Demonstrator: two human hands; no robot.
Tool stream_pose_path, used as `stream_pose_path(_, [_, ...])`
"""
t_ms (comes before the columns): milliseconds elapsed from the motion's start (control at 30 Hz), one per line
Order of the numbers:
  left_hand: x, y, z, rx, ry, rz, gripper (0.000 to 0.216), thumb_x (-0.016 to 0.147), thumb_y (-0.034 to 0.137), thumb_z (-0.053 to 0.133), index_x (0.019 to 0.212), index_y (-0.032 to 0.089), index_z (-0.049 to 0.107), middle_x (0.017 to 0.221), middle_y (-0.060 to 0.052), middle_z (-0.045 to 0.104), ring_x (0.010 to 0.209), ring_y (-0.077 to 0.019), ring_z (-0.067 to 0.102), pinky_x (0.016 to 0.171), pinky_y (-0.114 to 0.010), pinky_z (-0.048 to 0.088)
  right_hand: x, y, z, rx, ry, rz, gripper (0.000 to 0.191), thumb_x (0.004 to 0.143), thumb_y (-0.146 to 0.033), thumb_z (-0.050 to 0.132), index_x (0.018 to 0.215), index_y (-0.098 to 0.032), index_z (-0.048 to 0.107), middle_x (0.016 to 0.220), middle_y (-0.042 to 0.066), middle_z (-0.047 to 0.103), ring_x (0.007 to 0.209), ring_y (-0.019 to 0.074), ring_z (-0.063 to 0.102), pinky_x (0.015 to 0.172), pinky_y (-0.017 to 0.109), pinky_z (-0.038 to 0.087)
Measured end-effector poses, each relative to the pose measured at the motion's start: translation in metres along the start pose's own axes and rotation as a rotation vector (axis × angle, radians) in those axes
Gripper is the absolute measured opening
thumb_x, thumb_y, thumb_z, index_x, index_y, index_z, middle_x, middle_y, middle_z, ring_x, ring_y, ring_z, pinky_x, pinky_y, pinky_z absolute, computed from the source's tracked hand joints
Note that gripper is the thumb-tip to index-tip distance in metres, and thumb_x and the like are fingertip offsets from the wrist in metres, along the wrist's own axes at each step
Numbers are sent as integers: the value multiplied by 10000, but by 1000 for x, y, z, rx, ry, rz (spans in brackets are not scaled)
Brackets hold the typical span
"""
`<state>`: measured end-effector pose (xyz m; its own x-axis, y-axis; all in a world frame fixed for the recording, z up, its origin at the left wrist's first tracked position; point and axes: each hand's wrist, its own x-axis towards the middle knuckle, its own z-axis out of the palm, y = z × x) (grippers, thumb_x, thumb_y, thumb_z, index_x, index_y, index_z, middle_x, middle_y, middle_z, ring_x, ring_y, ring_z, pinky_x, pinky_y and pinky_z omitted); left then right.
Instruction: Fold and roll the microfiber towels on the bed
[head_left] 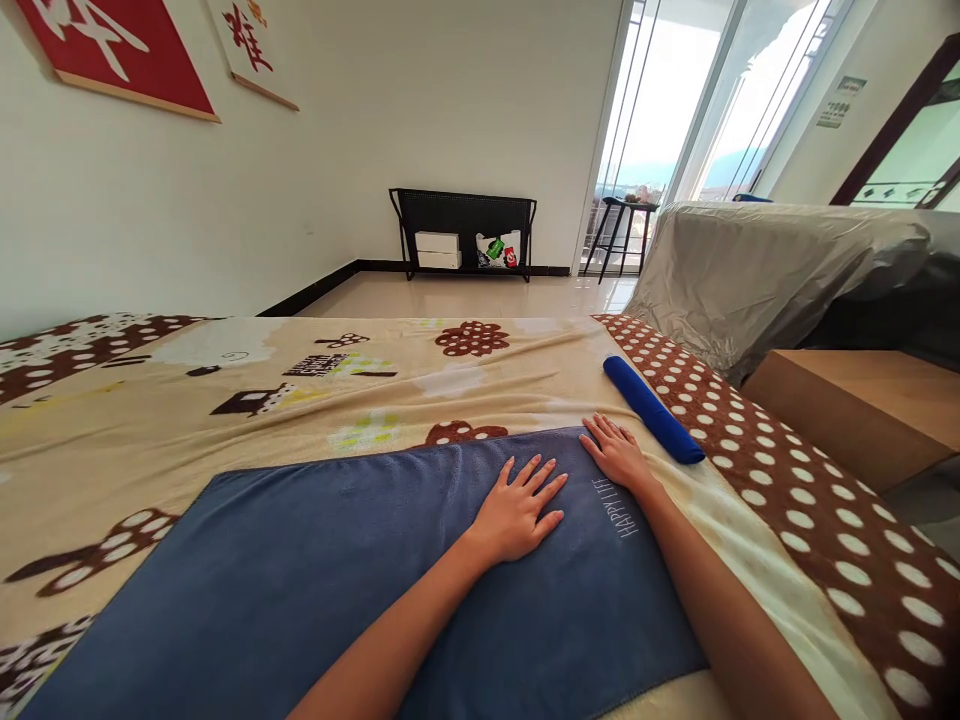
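Note:
A large blue towel (315, 570) with small white lettering lies spread flat on a bed covered by a patterned cream and brown blanket (247, 390). My left hand (517, 510) rests flat on the towel near its right end, fingers spread and open. My right hand (619, 452) lies flat on the towel's far right corner, fingers stretched out. Just beyond my right hand, a rolled dark blue towel (651, 408) lies on the polka-dot edge of the blanket.
A wooden bedside surface (862, 405) stands to the right, with a sofa under a grey plastic cover (772, 265) behind it. A black rack (463, 235) with boxes and bags stands against the far wall. Glass doors (675, 110) and a small black table (626, 225) are beyond.

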<state>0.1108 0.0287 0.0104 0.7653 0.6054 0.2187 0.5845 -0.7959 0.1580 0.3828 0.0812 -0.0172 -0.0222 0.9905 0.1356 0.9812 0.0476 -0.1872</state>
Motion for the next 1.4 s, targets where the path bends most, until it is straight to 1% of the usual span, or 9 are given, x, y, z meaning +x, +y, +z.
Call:
stream_pose_path(200, [-26, 6, -13, 13, -41, -33, 557, 1019, 530, 276, 1540, 335, 262, 1621, -35, 275, 1499, -306, 234, 1177, -642, 204, 4, 4, 5, -24, -13, 28, 633, 1009, -606, 176, 1539, -294, 323, 1619, 34, 260, 1510, 184, 183, 1219, 444, 140])
stream_pose_path(400, [-85, 9, -29, 108, -36, -9, 568, 1030, 451, 331, 1558, 321, 167, 1620, -22, 271, 1489, -243, 275, 1185, -525, 279, 2, 4, 5, -30, 21, 9, 642, 1006, -611, 179, 1541, -286, 320, 1605, 39, 296, 1502, 179, 212, 1216, 443, 169])
stream_pose_path(600, [-124, 32, -42, 206, 70, -37, 583, 994, 281, 431, 1548, 221, 259, 1544, -74, 429, 1428, -232, 396, 1135, -440, 374, -7, -6, -7, -5, 153, -26, 641, 1026, -519, 188, 1563, -176, 264, 1621, 115, 220, 1510, 238, 186, 1203, 505, 192])
stream_pose_path(700, [-119, 50, -50, 177, 58, 43, 621, 967, 240, 451, 1553, 209, 245, 1589, -73, 351, 1462, -233, 334, 1158, -435, 339, -14, -17, -13, 5, 157, -143, 605, 1030, -482, 220, 1561, -197, 283, 1624, 81, 220, 1515, 217, 168, 1218, 466, 176])
stream_pose_path(800, [-115, 63, -49, 143, 26, 191, 659, 977, 439, 450, 1560, 248, 206, 1624, -56, 268, 1485, -245, 281, 1180, -476, 280, -19, -24, -12, 7, 53, -293, 570, 999, -565, 325, 1522, -340, 356, 1585, -15, 337, 1478, 171, 283, 1202, 389, 246])
stream_pose_path(900, [-120, 69, -36, 190, 52, 343, 684, 978, 615, 328, 1543, 236, 263, 1600, -50, 334, 1460, -237, 325, 1188, -468, 249, -18, -23, -7, -6, 7, -290, 584, 1002, -587, 276, 1523, -334, 349, 1593, 15, 319, 1475, 195, 293, 1193, 451, 250])
stream_pose_path(1033, [-131, 73, -20, 311, 149, 427, 503, 1031, 419, 344, 1498, 231, 367, 1591, -6, 356, 1442, -199, 348, 1212, -424, 193, -15, -24, -12, -24, 2, -226, 581, 1014, -541, 256, 1523, -280, 359, 1583, 74, 338, 1474, 224, 295, 1178, 505, 254])
stream_pose_path(1200, [-135, 76, -21, 305, 182, 438, 609, 1010, 572, 275, 1498, 219, 370, 1582, -16, 375, 1440, -201, 352, 1194, -414, 249, -19, -87, -23, -15, 24, -290, 540, 1029, -392, 224, 1495, -201, 419, 1602, 117, 282, 1501, 250, 220, 1204, 546, 131])
stream_pose_path(1400, [-138, 79, -10, 291, 177, 429, 580, 1025, 526, 285, 1504, 204, 347, 1574, -13, 384, 1429, -214, 377, 1161, -443, 324, -13, -191, 3, 77, -90, -553, 551, 1011, -531, 315, 1519, -324, 362, 1619, 4, 253, 1497, 168, 227, 1210, 404, 198])
